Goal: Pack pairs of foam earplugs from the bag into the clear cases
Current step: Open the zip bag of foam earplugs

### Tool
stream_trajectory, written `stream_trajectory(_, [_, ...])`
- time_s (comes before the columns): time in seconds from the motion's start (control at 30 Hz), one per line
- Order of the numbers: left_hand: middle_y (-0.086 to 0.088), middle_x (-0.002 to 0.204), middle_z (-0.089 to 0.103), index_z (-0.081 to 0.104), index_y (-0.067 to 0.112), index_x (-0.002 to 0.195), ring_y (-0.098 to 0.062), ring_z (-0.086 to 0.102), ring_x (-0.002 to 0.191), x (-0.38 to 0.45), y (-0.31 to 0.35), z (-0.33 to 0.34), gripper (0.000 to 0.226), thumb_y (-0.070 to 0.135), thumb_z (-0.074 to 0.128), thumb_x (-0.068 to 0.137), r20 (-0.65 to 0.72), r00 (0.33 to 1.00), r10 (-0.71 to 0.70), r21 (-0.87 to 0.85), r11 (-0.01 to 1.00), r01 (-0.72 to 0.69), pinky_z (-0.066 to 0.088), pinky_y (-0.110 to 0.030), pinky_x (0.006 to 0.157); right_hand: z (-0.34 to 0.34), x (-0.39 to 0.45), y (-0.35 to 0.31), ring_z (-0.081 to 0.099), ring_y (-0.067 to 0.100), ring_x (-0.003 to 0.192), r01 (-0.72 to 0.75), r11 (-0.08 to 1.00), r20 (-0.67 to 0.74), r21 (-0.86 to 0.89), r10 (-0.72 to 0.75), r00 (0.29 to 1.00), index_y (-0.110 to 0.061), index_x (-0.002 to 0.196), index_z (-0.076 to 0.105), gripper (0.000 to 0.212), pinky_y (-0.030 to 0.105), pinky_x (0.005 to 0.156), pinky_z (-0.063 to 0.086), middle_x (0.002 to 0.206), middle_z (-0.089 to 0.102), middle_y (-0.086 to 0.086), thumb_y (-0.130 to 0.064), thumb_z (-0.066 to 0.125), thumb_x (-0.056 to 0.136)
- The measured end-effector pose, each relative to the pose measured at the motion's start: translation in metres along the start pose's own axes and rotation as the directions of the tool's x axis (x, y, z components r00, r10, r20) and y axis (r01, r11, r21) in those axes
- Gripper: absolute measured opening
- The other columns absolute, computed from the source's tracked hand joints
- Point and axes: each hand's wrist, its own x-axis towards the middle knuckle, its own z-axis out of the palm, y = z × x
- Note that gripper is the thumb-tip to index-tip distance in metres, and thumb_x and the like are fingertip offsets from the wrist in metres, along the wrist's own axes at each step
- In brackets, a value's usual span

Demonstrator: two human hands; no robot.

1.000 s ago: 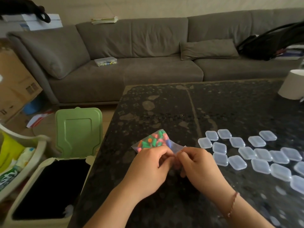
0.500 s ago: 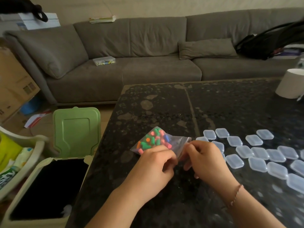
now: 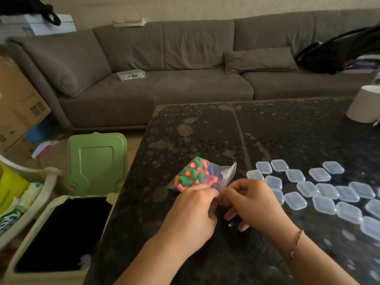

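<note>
A small clear zip bag (image 3: 223,175) full of green, pink, orange and blue foam earplugs (image 3: 195,176) is held just above the dark stone table (image 3: 205,130). My left hand (image 3: 194,210) pinches the bag's near edge from the left. My right hand (image 3: 251,199) pinches the same edge from the right, fingers touching the plastic. Several shut clear cases (image 3: 327,191) lie in loose rows on the table to the right of my hands. The bag's mouth is hidden between my fingers.
An open bin with a raised green lid (image 3: 96,165) stands left of the table edge. A white cup-like object (image 3: 365,104) sits at the far right of the table. A grey sofa (image 3: 185,75) runs behind, with a black backpack (image 3: 337,52) on it.
The bag has lifted and tilted up, its far corner now standing free. Both hands shifted slightly right and nearer, still pinching its near edge.
</note>
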Motion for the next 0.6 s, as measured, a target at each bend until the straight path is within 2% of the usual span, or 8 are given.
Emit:
stream_trajectory(0.07, [0.015,0.101,0.059,0.07,0.022,0.106,-0.004,0.055,0.095,0.0016,0.0,-0.0007,0.026,0.008,0.067,0.085,-0.002,1.0,0.008,-0.018,1.0,-0.008,0.046,-0.012,0.079,0.0025,-0.0002,0.0006,0.072,0.018,0.059,-0.021,0.999,0.045,0.025,0.02,0.999,-0.009,0.084,0.069,0.02,0.032,0.046,0.056,0.075,0.072,0.006,-0.016,0.054,0.094])
stream_trajectory(0.13, [0.014,0.107,0.062,0.069,0.024,0.109,-0.005,0.056,0.099,0.0014,0.0002,-0.0014,0.028,0.01,0.068,0.085,0.001,1.0,-0.006,-0.033,0.999,0.006,0.049,-0.015,0.083,0.0038,-0.0002,0.0,0.072,0.018,0.06,-0.025,0.999,0.063,0.042,0.023,0.998,-0.009,0.085,0.069,0.021,0.032,0.046,0.056,0.075,0.072,0.006,-0.018,0.053,0.096])
stream_trajectory(0.27, [0.019,0.107,0.058,0.067,0.028,0.11,-0.001,0.055,0.098,-0.0007,-0.0005,-0.0029,0.029,0.014,0.071,0.086,0.032,0.999,0.0,-0.054,0.999,0.002,0.049,-0.012,0.084,0.0066,-0.0011,-0.0002,0.071,0.016,0.059,0.001,1.0,0.039,0.027,-0.002,0.999,-0.015,0.089,0.066,0.024,0.033,0.047,0.057,0.077,0.071,0.004,-0.036,0.054,0.096])
stream_trajectory(0.33, [0.021,0.106,0.055,0.066,0.031,0.113,-0.002,0.055,0.096,-0.0007,-0.0007,-0.003,0.033,0.014,0.073,0.085,0.048,0.999,-0.016,-0.061,0.998,0.019,0.049,-0.011,0.082,0.0064,-0.0005,0.0013,0.071,0.015,0.058,0.024,1.0,0.009,-0.013,-0.024,1.0,-0.018,0.091,0.062,0.018,0.034,0.047,0.058,0.079,0.071,0.004,-0.033,0.054,0.096])
stream_trajectory(0.47, [0.019,0.11,0.058,0.064,0.031,0.121,-0.005,0.057,0.101,-0.0008,-0.0027,-0.0014,0.041,0.014,0.074,0.084,0.046,0.998,-0.051,-0.068,0.996,0.054,0.053,-0.018,0.088,0.0047,0.0011,0.0022,0.071,0.014,0.058,0.032,0.999,0.006,-0.026,-0.032,0.999,-0.015,0.091,0.061,0.014,0.036,0.048,0.059,0.081,0.071,0.004,-0.021,0.051,0.098])
stream_trajectory(0.6, [0.021,0.104,0.06,0.066,0.029,0.115,-0.001,0.059,0.097,-0.0003,-0.0029,0.0025,0.029,0.022,0.072,0.087,-0.065,0.993,-0.102,-0.11,0.989,0.095,0.051,-0.012,0.085,0.0071,-0.0017,0.0017,0.071,0.016,0.059,0.065,0.998,0.029,-0.016,-0.064,0.998,-0.012,0.089,0.062,0.018,0.034,0.047,0.057,0.079,0.071,0.004,-0.017,0.048,0.099])
